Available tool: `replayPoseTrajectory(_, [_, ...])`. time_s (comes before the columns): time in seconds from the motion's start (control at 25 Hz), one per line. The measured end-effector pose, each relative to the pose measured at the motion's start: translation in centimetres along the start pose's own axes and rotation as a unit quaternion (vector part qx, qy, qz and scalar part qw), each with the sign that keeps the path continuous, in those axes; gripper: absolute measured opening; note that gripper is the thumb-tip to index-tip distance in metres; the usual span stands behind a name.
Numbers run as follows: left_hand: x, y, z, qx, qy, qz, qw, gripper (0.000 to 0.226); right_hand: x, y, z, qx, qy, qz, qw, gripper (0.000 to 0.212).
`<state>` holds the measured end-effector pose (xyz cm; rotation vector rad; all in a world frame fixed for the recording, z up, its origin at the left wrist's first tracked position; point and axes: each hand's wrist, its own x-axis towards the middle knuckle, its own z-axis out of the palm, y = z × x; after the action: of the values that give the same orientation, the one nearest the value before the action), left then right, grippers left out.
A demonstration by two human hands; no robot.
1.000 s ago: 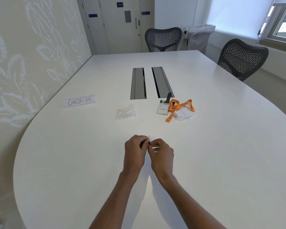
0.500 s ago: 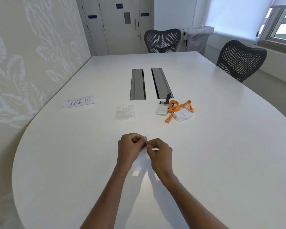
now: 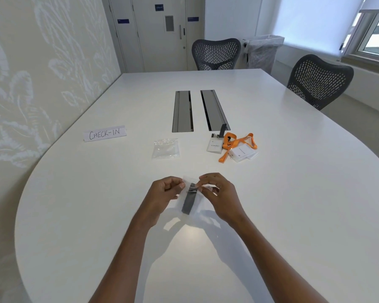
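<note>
Item in hand: a small clear plastic pouch [image 3: 189, 179] containing a dark grey strap [image 3: 189, 203], held upright just above the near part of the white table [image 3: 293, 193], between both hands. The left hand [image 3: 164, 193] pinches the pouch's upper left edge; the right hand [image 3: 219, 193] pinches its upper right edge, at the strap's metal end.

Assessment: the strap is still inside the pouch, so extraction appears only begun. Whether the mouth is open cannot be told.

Beyond: a crumpled clear bag [image 3: 165, 148], one name badge [image 3: 214, 146] already fitted with a dark strap, and an orange lanyard [image 3: 239, 143] lying on white card holders [image 3: 243, 154], evidently awaiting work. A "CHECK-IN" sign [image 3: 105, 133] lies far left.
</note>
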<state>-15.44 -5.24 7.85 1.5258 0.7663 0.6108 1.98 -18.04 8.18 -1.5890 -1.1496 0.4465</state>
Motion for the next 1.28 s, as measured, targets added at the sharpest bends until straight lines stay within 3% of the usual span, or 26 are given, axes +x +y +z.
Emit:
replayPoseTrajectory(0.2, [-0.5, 0.5, 0.0, 0.0, -0.015, 0.008, 1.0, 0.011, 0.4, 0.6, -0.9, -0.024, -0.027, -0.001, 0.999, 0.012])
replayPoseTrajectory(0.48, [-0.8, 0.8, 0.3, -0.04, 0.038, 0.008, 0.998, 0.008, 0.4, 0.9, -1.6, 0.098, 0.002, 0.102, 0.99, 0.013])
replayPoseTrajectory(0.76, [-0.8, 0.7, 0.1, -0.047, 0.066, 0.001, 0.997, 0.012, 0.6, 0.5, -2.4, 0.159, -0.004, 0.12, 0.98, 0.013])
replayPoseTrajectory(1.08, [-0.4, 0.8, -0.2, -0.025, 0.063, 0.023, 0.997, 0.006, 1.8, 0.2, -3.9, 0.109, -0.04, 0.085, 0.99, 0.014])
replayPoseTrajectory(1.28, [-0.5, 0.4, 0.0, -0.044, 0.038, 0.026, 0.998, 0.007, 2.4, 0.6, -4.0, 0.098, -0.056, 0.112, 0.987, 0.017])
